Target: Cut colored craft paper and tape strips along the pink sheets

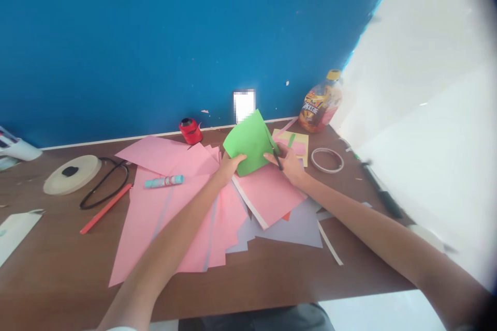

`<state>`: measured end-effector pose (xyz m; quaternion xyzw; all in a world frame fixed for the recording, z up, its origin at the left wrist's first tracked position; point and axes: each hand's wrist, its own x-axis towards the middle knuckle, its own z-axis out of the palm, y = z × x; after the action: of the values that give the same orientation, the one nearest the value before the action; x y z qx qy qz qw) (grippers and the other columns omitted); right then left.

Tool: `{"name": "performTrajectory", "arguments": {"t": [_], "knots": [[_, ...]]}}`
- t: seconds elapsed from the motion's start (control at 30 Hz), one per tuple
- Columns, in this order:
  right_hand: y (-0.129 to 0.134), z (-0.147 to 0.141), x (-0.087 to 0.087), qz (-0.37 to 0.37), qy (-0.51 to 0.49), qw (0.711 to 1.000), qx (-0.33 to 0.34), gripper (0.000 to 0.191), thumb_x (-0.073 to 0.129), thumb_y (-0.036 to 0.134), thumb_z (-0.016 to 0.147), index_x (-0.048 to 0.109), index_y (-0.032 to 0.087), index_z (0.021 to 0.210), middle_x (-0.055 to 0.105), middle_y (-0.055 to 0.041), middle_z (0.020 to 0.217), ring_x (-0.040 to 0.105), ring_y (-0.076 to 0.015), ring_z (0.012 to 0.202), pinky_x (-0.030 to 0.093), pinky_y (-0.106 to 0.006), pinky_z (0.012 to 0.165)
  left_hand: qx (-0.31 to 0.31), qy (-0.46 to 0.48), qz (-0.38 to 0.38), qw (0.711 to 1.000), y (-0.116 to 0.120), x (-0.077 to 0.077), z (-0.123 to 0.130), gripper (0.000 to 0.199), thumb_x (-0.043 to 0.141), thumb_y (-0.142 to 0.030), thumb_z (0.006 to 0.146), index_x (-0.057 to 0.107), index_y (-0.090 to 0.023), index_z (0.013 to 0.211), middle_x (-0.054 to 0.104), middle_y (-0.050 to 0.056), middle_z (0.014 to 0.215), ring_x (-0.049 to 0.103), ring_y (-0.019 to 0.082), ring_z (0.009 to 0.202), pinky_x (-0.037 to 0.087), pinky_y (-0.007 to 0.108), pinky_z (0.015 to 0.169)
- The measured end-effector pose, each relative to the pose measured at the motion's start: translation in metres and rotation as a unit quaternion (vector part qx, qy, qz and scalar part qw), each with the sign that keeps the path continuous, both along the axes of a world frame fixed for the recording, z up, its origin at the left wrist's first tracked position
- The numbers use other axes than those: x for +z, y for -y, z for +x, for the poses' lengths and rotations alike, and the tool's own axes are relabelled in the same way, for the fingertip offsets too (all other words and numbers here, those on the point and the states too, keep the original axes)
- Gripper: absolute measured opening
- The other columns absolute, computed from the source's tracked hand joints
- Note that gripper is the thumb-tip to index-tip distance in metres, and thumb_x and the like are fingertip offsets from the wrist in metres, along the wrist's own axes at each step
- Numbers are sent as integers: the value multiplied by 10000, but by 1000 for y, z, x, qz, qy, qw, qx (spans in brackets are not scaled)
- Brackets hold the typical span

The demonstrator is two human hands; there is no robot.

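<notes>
A green paper sheet (250, 142) is held up over the middle of the desk, slightly curved. My left hand (230, 166) grips its lower left edge, thumb on the near face. In my right hand (289, 161) are dark-handled scissors (276, 155), their blades along the sheet's right edge, where a narrow piece stands apart. Beneath the hands lie pink sheets (267, 194) and greyish-purple paper (301, 225).
A glue stick (163, 181) lies on the left pink papers. Around them are a red stick (105, 209), black cord, round disc (72, 175), red object (190, 131), drink bottle (320, 102), tape ring (327, 160) and a dark marker-like object (381, 190).
</notes>
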<state>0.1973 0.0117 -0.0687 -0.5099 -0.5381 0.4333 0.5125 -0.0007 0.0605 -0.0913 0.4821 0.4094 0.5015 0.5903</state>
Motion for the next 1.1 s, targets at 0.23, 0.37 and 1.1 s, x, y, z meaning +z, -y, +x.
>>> {"name": "performTrajectory", "arguments": {"t": [0.23,0.37,1.1], "knots": [[-2,1,-8,23,10,1000,0,382,783,531,697,610,206,796,540,16,715,447,-142,646,355,-290,587,21,-6,-1,1000,-4,-5,-3,594,755,-260,641,651,-229,1225,726,67,1127,657,264,1084,484,431,1024],[-1,0,-7,30,24,999,-6,397,782,535,684,571,205,745,456,38,667,379,-123,619,294,-280,560,33,-7,-6,999,-6,-9,-4,585,749,-278,653,647,-234,1228,715,61,1144,655,254,1073,489,421,1005],[0,1,-8,38,64,997,-19,378,717,567,709,640,203,772,603,-20,760,508,-173,710,407,-300,635,36,-4,-16,999,-9,-12,-4,543,733,-280,644,661,-238,1180,719,51,1110,662,251,1048,507,415,972]]}}
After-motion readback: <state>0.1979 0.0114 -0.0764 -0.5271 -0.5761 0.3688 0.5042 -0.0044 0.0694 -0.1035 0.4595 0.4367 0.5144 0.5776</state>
